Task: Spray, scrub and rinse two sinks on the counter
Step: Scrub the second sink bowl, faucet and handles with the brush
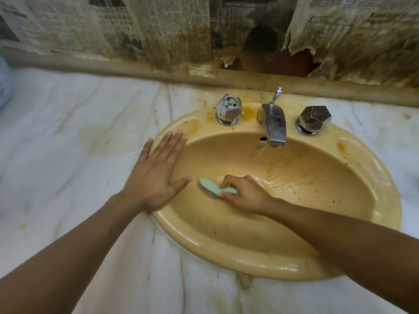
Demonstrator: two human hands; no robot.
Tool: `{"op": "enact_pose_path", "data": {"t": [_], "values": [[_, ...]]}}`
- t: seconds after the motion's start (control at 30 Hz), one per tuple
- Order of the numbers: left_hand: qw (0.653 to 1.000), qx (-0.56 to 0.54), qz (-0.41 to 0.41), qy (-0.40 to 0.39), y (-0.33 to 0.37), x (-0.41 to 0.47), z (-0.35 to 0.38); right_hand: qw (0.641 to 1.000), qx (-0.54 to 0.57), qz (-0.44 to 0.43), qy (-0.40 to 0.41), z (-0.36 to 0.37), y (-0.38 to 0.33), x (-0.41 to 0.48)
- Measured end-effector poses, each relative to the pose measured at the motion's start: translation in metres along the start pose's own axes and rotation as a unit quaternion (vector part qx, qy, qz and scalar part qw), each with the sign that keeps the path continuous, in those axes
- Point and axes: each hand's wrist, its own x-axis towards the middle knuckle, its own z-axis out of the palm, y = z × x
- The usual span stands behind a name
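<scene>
The sink (249, 265), an oval yellow-beige basin, is set into the white marble counter (68, 155) close to the counter's back edge. Its rim is wet and glossy. Orange-brown stains mark the rim near the fittings, and dark specks and brown streaks lie across the bowl.

The scrub brush (209, 186), pale green with a short handle, lies bristles-down against the inner wall of the bowl on the left side. The right hand (248, 197) grips the brush handle, its fingers curled round it, and the forearm reaches in over the front rim. The left hand (156, 175) rests flat on the left rim with its fingers straight and spread, partly on the sink and partly on the counter.

At the back of the rim stand three chrome fittings. The spout (273, 123) is at centre, tarnished with dark spots, with a lift rod (277, 95) behind it. A thin stream of water (258, 155) falls from the spout into the bowl. The overflow hole (263, 139) sits just left of the spout tip. The left tap knob (228, 108) is faceted and its top shows an exposed inner part. The right tap knob (314, 120) is faceted and closed.

Stained, torn newspaper (158, 30) covers the wall behind the counter's back edge.
</scene>
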Motion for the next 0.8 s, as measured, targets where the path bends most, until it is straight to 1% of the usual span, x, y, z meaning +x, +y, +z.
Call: {"op": "enact_pose_path", "data": {"t": [0.1,0.2,0.27,0.37,0.4,0.43,0.5,0.57,0.6,0.63,0.67,0.77,0.8], "values": [[1.0,-0.013,0.017,0.008,-0.005,0.006,-0.001,0.996,0.057,-0.053,-0.053,0.016,-0.021,-0.018],[0.999,-0.017,0.026,0.013,-0.008,0.01,-0.001,0.992,0.057,-0.013,-0.113,0.0,-0.01,-0.032],[0.999,-0.017,0.034,0.016,-0.008,0.015,-0.003,0.991,0.067,0.015,-0.114,-0.009,-0.019,-0.029],[0.999,-0.015,0.044,0.014,-0.011,0.021,-0.004,0.981,0.167,0.038,-0.092,0.003,-0.065,-0.02],[0.999,-0.015,0.046,0.013,-0.011,0.021,-0.004,0.973,0.203,0.052,-0.099,0.005,-0.078,-0.023],[0.999,-0.016,0.047,0.012,-0.012,0.022,-0.005,0.967,0.217,0.064,-0.119,-0.001,-0.083,-0.029],[0.999,-0.015,0.045,0.009,-0.012,0.022,-0.005,0.963,0.177,0.086,-0.182,-0.029,-0.074,-0.048],[0.999,-0.007,0.043,0.007,-0.011,0.023,-0.005,0.951,0.132,0.127,-0.25,-0.059,-0.058,-0.067],[0.999,-0.002,0.044,0.006,-0.01,0.024,-0.005,0.946,0.113,0.149,-0.264,-0.066,-0.056,-0.073],[0.999,0.005,0.045,0.006,-0.01,0.024,-0.005,0.947,0.104,0.159,-0.258,-0.064,-0.058,-0.072],[0.999,0.01,0.046,0.006,-0.009,0.025,-0.005,0.953,0.105,0.152,-0.242,-0.058,-0.065,-0.066],[0.999,0.018,0.051,0.01,-0.009,0.026,-0.005,0.963,0.155,0.114,-0.188,-0.029,-0.091,-0.049],[0.998,0.02,0.051,0.012,-0.009,0.026,-0.005,0.962,0.162,0.111,-0.188,-0.028,-0.093,-0.049]]}}
